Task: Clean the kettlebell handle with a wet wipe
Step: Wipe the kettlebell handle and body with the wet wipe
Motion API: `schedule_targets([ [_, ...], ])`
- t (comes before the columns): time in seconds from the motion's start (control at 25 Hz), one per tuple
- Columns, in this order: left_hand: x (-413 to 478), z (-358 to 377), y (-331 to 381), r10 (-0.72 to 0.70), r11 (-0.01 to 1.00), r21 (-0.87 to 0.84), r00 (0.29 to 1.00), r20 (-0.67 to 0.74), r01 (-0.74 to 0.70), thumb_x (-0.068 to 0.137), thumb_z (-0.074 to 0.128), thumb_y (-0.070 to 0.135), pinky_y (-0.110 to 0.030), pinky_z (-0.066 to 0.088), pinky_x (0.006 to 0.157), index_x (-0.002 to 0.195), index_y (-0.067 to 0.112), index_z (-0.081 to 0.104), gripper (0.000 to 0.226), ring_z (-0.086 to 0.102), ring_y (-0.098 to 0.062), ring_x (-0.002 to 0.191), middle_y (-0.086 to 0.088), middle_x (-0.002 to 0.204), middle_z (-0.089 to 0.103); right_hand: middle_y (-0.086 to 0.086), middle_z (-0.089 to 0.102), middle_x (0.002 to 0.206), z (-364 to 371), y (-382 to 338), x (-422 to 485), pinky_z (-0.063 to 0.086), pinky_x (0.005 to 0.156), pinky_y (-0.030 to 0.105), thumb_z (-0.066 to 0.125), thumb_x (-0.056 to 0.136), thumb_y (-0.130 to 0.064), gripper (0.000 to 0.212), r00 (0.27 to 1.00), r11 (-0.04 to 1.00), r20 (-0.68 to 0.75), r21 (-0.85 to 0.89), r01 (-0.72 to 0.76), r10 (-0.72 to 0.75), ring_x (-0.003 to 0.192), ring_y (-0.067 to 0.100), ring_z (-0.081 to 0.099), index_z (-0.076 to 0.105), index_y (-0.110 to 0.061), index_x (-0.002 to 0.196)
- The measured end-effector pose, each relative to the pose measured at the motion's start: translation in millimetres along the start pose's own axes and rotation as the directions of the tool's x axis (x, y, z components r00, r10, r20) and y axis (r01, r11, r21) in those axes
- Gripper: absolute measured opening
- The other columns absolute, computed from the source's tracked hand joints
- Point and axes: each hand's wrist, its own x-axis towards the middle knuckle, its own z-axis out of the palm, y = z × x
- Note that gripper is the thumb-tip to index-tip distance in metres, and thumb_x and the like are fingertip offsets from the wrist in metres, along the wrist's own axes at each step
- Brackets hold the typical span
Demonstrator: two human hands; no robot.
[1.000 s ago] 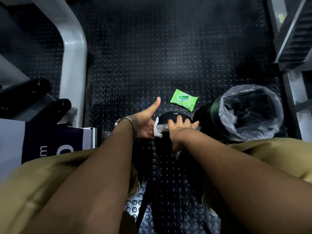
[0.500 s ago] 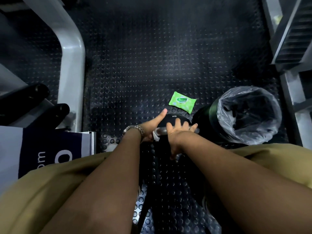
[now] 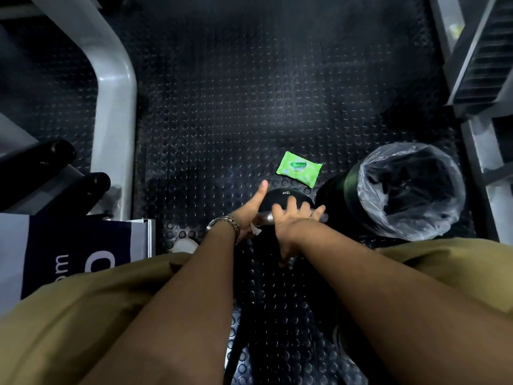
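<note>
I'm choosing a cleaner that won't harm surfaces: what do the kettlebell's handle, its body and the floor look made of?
Kettlebell handle: probably bare polished metal, grey with a bright glint.
Kettlebell body: black and smooth with a dull sheen and white print; whether coated iron or rubber, the look leaves open.
Floor: black rubber-like matting with raised round studs.

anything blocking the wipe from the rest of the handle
Yes: the right hand lies spread across the handle, right beside the left hand, which holds the wipe at the handle's left end. Only short bits of bare handle show on either side of the right hand.
</note>
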Motion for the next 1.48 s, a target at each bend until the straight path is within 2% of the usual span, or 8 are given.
schedule_targets([
  [0.2, -20, -30, 29, -0.104, 0.984, 0.151, 0.990, 0.094, 0.089, 0.068, 0.038, 0.102, -0.045, 0.052, 0.105, 0.134, 0.002, 0.059, 0.121, 0.076, -0.027, 0.100, -0.021, 0.120, 0.073, 0.012, 0.010, 0.158, -2, -1, 0, 0.013, 0.111, 0.080, 0.100, 0.049, -0.048, 0.135, 1.000, 1.000, 0.005, -0.020, -0.009, 0.009, 0.143, 0.044, 0.020, 0.014, -0.028, 0.151],
  [0.28, -19, -31, 37, -0.149, 0.961, 0.248, 0.984, 0.099, 0.121, 0.064, 0.032, 0.105, -0.041, 0.053, 0.102, 0.139, -0.003, 0.055, 0.134, 0.076, -0.027, 0.100, -0.023, 0.126, 0.070, 0.012, 0.009, 0.159, -2, -1, 0, 0.013, 0.111, 0.080, 0.099, 0.049, -0.049, 0.136, 1.000, 1.000, 0.008, -0.020, -0.004, 0.005, 0.144, 0.044, 0.020, 0.012, -0.028, 0.152],
  [0.4, -8, -20, 25, -0.079, 0.989, 0.131, 0.993, 0.087, 0.067, 0.072, 0.032, 0.101, -0.038, 0.055, 0.090, 0.118, 0.014, 0.065, 0.104, 0.071, -0.026, 0.102, -0.019, 0.128, 0.069, 0.013, 0.009, 0.158, -3, -1, -3, 0.012, 0.112, 0.079, 0.100, 0.051, -0.046, 0.133, 1.000, 1.000, 0.010, -0.017, -0.012, 0.012, 0.143, 0.044, 0.020, 0.014, -0.028, 0.151],
  [0.56, 21, -17, -4, -0.036, 0.997, 0.069, 0.998, 0.048, 0.032, 0.061, 0.044, 0.105, -0.037, 0.059, 0.080, 0.151, 0.008, 0.047, 0.132, 0.071, -0.019, 0.067, -0.025, 0.124, 0.069, 0.013, 0.007, 0.159, -3, -2, -3, 0.012, 0.112, 0.079, 0.100, 0.050, -0.045, 0.132, 1.000, 1.000, 0.008, -0.010, -0.003, 0.003, 0.143, 0.044, 0.019, 0.015, -0.028, 0.150],
  [0.88, -19, -34, 46, -0.175, 0.926, 0.361, 0.975, 0.140, 0.115, 0.058, 0.030, 0.109, -0.038, 0.050, 0.105, 0.125, -0.009, 0.062, 0.140, 0.073, -0.024, 0.096, -0.023, 0.117, 0.074, 0.014, 0.007, 0.159, -4, 0, -3, 0.013, 0.110, 0.081, 0.099, 0.052, -0.045, 0.133, 1.000, 1.000, 0.014, -0.018, 0.002, -0.002, 0.143, 0.046, 0.020, 0.013, -0.026, 0.151],
  [1.12, 19, -10, -5, -0.053, 0.999, 0.009, 0.997, 0.063, 0.052, 0.074, 0.044, 0.096, -0.034, 0.054, 0.082, 0.121, 0.017, 0.069, 0.096, 0.070, -0.021, 0.087, 0.003, 0.089, 0.079, 0.014, 0.004, 0.160, -3, -2, 0, 0.011, 0.111, 0.080, 0.100, 0.051, -0.044, 0.136, 1.000, 1.000, 0.020, -0.007, -0.005, 0.005, 0.144, 0.046, 0.017, 0.011, -0.028, 0.152],
  [1.28, 6, -23, 14, -0.122, 0.983, 0.149, 0.986, 0.117, 0.104, 0.068, 0.042, 0.101, -0.032, 0.050, 0.077, 0.129, 0.016, 0.056, 0.106, 0.069, -0.022, 0.082, -0.007, 0.105, 0.069, 0.014, 0.003, 0.161, -3, 0, -1, 0.011, 0.111, 0.080, 0.099, 0.052, -0.044, 0.136, 1.000, 1.000, 0.024, -0.016, -0.010, 0.011, 0.145, 0.046, 0.017, 0.009, -0.028, 0.153],
  [1.48, 3, -23, 40, -0.166, 0.951, 0.270, 0.985, 0.043, 0.148, 0.065, 0.038, 0.103, -0.027, 0.053, 0.068, 0.120, 0.008, 0.053, 0.111, 0.066, -0.020, 0.068, -0.008, 0.078, 0.068, 0.013, -0.003, 0.164, -7, -1, -1, 0.010, 0.112, 0.079, 0.098, 0.056, -0.044, 0.137, 0.999, 1.000, 0.040, -0.023, -0.014, 0.015, 0.148, 0.046, 0.013, 0.006, -0.029, 0.156],
])
